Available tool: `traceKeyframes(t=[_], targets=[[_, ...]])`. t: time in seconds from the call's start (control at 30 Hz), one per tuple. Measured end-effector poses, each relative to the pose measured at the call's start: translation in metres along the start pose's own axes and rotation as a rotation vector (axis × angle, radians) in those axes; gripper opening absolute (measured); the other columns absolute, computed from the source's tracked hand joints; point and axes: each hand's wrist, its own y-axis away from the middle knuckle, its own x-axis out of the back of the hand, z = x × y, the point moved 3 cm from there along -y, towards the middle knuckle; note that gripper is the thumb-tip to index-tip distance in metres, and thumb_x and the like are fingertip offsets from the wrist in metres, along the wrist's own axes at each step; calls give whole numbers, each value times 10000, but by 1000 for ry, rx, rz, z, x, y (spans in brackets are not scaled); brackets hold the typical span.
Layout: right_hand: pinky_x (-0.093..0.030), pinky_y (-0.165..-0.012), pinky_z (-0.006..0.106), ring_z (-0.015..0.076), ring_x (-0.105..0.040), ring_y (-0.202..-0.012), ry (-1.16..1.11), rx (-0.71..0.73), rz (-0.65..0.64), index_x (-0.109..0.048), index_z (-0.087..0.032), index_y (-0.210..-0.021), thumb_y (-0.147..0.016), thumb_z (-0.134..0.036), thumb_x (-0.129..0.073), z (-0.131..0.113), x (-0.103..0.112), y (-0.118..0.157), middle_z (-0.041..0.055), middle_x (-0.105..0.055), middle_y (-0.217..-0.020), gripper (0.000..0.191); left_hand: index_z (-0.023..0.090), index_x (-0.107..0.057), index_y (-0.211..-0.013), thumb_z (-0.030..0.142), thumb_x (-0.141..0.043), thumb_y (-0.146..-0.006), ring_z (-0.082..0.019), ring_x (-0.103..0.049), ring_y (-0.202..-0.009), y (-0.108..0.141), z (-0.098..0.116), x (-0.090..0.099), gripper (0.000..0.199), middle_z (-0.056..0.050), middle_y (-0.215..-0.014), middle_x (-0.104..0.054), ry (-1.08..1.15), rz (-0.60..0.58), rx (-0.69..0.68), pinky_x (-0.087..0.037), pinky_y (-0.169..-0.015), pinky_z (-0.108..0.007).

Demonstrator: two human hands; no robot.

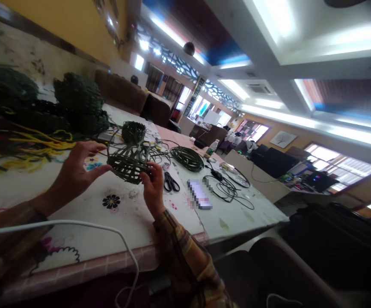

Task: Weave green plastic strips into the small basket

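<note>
A dark green, loosely woven basket (128, 166) is held up over the white flowered tablecloth, with long loose strips standing out from its top. On its right side my right hand (154, 186) has its fingers closed around the woven edge. My left hand (84, 164) is at the basket's left side, thumb and fingers spread apart, the thumb tip close to the weave. Whether that thumb touches it cannot be made out. Just behind stands a smaller woven green piece (133, 131). Black-handled scissors (171, 182) lie to the right of my right hand.
Coiled green strip (187, 158), a phone (199, 194), black cable (225, 188) and a bottle (212, 147) are on the table's right part. Yellow strips (44, 139) and stacked green woven pieces (78, 100) lie at the left. A white cable (85, 223) crosses the front.
</note>
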Motion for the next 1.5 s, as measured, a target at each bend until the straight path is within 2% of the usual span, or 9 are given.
traceKeyframes(t=[0.17, 0.6, 0.73, 0.8, 0.87, 0.97, 1.1, 1.37, 1.5], targets=[[-494, -672, 231, 105, -535, -733, 2, -47, -53, -565, -213, -1100, -823, -312, -649, 2, 0, -1, -10, -587, -880, 306, 253, -606, -1206, 499, -617, -910, -264, -569, -1181, 0, 9, -1, 385, -66, -1189, -609, 1, -38, -65, -436, -1092, -459], [-406, -577, 202, 78, -438, -637, -135, -132, -136, -579, -210, -1021, -796, -331, -666, 12, -3, -1, -47, -526, -773, 270, 198, -575, -1127, 477, -605, -918, -248, -574, -1102, 1, 12, 1, 350, -75, -1104, -581, 16, -81, -82, -491, -991, -397], [-366, -542, 206, 83, -448, -623, -232, -146, -101, -554, -225, -1037, -792, -389, -682, 11, 1, -7, -45, -522, -763, 321, 215, -527, -1267, 455, -586, -930, -229, -566, -1118, 0, 1, 7, 418, -90, -1232, -539, 122, 40, 58, -483, -1054, -435], [-392, -566, 217, 93, -481, -657, -289, -170, -69, -545, -241, -1053, -786, -434, -694, 10, 4, -10, -29, -547, -816, 362, 220, -529, -1261, 439, -586, -930, -217, -574, -1117, 0, -5, 11, 401, -87, -1249, -531, 172, 114, 142, -481, -1073, -444], [-438, -611, 237, 101, -505, -688, -335, -205, -60, -541, -251, -1048, -767, -475, -718, 8, 6, -12, -16, -567, -860, 400, 214, -538, -1251, 458, -620, -906, -222, -576, -1124, -1, -7, 12, 430, -88, -1246, -534, 191, 120, 165, -483, -1076, -451], [-482, -661, 262, 109, -532, -710, -385, -246, -80, -542, -253, -1020, -747, -497, -755, 7, 5, -12, -11, -588, -871, 424, 209, -538, -1288, 489, -653, -885, -248, -559, -1178, -1, -1, 11, 505, -96, -1258, -546, 167, 63, 94, -468, -1084, -459], [-486, -666, 259, 107, -543, -712, -404, -276, -138, -557, -252, -1009, -750, -469, -773, 8, 1, -8, -15, -605, -871, 401, 220, -582, -1249, 513, -658, -882, -265, -568, -1163, 1, 8, 5, 476, -84, -1202, -607, 119, 6, -7, -457, -1057, -451], [-465, -659, 240, 96, -540, -718, -481, -306, -144, -595, -232, -998, -759, -442, -788, 9, -5, -4, -20, -606, -870, 373, 287, -611, -1187, 484, -653, -883, -276, -589, -1061, 5, 10, 2, 365, -56, -1084, -640, 85, 72, -11, -465, -979, -454], [-445, -646, 220, 84, -515, -703, -534, -327, -99, -596, -232, -990, -756, -436, -798, 8, -8, -1, -31, -598, -854, 371, 263, -637, -1085, 480, -632, -907, -253, -576, -1033, 6, 14, 2, 281, -42, -1006, -637, 86, 79, -30, -454, -975, -434]])
